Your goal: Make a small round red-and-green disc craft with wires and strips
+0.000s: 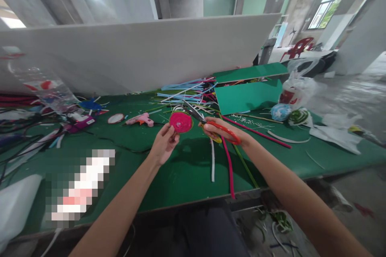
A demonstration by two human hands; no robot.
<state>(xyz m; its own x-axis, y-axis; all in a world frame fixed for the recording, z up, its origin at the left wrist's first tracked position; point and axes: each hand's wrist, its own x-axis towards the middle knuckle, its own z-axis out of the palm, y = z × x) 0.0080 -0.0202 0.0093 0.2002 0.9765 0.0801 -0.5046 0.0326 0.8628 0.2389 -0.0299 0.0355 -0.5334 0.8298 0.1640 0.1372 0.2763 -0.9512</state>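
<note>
My left hand pinches the lower edge of a round pink coiled disc and holds it up above the green table. My right hand grips red-handled scissors, fingers through the loops. The dark blades point left and reach the disc's upper right edge. Pink and white pipe-cleaner strips lie on the table below my right hand.
A pink glue gun and a small round disc lie left of the hands. A heap of coloured strips, a green box, plastic bags and a blue ball lie behind. Cables clutter the left. A grey board backs the table.
</note>
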